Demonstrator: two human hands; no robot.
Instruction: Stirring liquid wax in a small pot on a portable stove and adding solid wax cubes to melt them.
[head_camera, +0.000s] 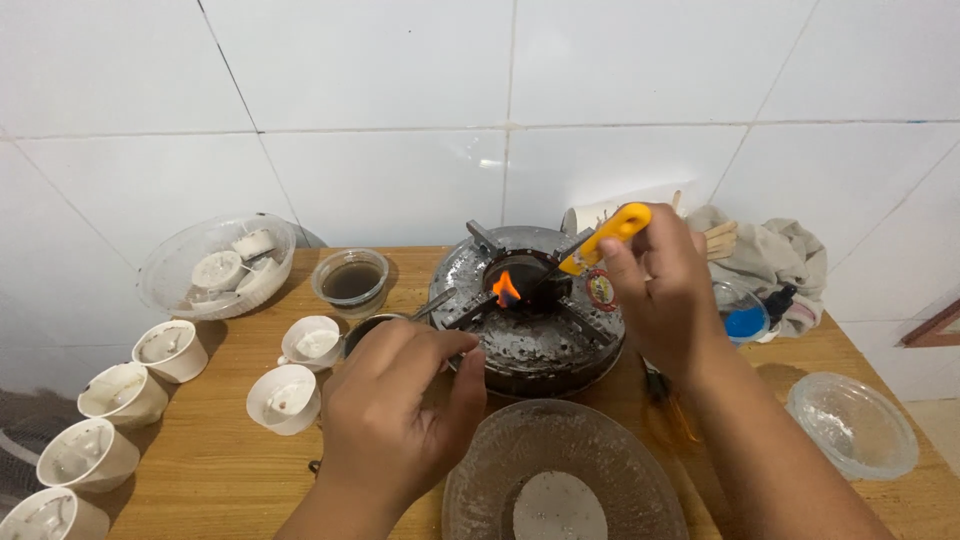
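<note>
White wall tiles back a wooden table (230, 470) where, at frame centre, your right hand (665, 295) grips a light, rigid yellow-handled lighter (612, 232) over the burner's flame (505, 289), while your left hand (405, 415) pinches a thin metal handle (432, 304), likely hot.

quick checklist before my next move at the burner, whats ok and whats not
1. Flame lit: ok. A small orange flame burns in the middle of the stove burner.
2. Right hand grip on the yellow-handled lighter: ok, tip aimed at the flame.
3. Left hand clear of the fire: ok, at the burner's near edge. What it holds: cannot tell.
4. Cloth away from the flame: ok, behind the right hand, apart from the burner.
5. White cups nearby: ok, upright on the wooden table.
6. Glass dish in front: ok, flat on the table.
</note>
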